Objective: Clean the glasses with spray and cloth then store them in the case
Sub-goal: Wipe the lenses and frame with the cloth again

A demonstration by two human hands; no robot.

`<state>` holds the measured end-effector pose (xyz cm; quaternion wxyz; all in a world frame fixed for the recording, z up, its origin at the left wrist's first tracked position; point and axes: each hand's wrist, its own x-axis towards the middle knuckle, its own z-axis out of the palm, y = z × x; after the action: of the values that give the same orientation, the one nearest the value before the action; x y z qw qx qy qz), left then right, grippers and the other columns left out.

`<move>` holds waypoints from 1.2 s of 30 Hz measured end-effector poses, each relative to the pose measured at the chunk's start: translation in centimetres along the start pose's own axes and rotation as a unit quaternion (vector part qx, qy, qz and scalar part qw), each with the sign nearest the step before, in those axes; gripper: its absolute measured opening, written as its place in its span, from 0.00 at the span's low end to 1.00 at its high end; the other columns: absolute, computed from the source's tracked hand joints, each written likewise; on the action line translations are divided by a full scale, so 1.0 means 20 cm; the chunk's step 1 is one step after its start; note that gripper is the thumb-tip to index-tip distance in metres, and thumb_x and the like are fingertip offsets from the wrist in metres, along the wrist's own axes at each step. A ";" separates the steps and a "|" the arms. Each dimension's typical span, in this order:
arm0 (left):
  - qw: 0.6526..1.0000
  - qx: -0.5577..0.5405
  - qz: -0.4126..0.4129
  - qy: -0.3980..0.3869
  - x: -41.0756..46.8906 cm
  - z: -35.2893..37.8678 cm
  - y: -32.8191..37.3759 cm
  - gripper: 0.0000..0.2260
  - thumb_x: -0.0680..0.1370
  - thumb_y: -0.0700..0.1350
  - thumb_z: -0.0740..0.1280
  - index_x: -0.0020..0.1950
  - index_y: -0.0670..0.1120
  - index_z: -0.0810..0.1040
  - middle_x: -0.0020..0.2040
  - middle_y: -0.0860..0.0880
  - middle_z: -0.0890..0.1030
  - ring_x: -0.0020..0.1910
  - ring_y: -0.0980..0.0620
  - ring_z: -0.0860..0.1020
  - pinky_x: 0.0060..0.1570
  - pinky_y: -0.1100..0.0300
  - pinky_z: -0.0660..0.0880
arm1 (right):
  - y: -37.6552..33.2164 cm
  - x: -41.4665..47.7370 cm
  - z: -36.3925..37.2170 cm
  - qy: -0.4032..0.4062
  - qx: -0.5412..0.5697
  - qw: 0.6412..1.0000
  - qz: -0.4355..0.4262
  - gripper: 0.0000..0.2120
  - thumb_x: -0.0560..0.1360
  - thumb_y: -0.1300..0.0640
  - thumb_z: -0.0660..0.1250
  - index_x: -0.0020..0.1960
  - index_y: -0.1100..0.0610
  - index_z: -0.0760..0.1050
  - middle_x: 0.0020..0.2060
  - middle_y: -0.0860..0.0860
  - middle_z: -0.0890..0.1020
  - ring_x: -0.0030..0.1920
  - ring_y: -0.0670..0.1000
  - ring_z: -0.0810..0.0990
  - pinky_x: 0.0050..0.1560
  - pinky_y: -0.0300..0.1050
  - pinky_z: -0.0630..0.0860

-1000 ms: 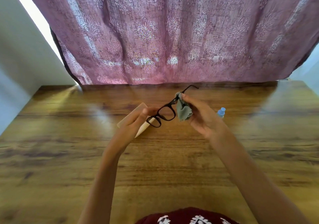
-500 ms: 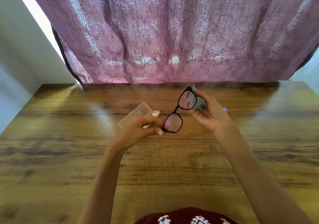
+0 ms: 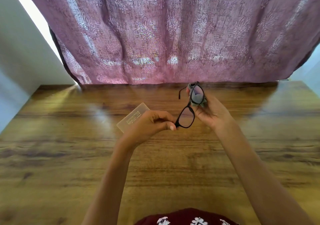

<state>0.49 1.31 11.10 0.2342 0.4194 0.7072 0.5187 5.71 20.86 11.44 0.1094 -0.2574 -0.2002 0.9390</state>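
Wiping stage, roughly mid-task by my read. Glasses [image 3: 186,117] are raised off the table [image 3: 69,138], just right of the case [image 3: 133,117] and above it, tilted so one lens sits nearer the case and the other farther right and away.

Left hand [image 3: 149,126], directly in front of the case and hiding part of it, pinches the near end of the frame between thumb and fingertips. Right hand [image 3: 211,114], farther right of the case, curls round the grey cloth [image 3: 200,104] and holds it against the back of the far lens; the cloth shows through that lens. One temple arm sticks out unfolded from the far end.

Done, judging by the cloth on the lens: spraying likely over, though no spray bottle is in view. Left: finish wiping, probably the near lens too, fold the arms, put the glasses in the case. Case lies flat on the table; cannot tell whether its lid is open. Pink curtain [image 3: 155,34] hangs behind the case.
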 end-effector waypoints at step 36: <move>0.949 -0.258 -0.095 0.153 0.11 0.08 0.06 0.09 0.76 0.45 0.65 0.41 0.40 0.79 0.31 0.47 0.78 0.28 0.54 0.75 0.35 0.66 0.75 | 0.15 -0.24 -0.01 -0.131 -0.477 0.869 -0.025 0.10 0.67 0.50 0.70 0.43 0.56 0.82 0.33 0.45 0.83 0.34 0.41 0.79 0.33 0.33 0.72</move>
<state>1.01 4.15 11.88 0.2715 0.1915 0.6133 0.7166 9.55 16.69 12.11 -0.0306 -0.1477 -0.6427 0.7511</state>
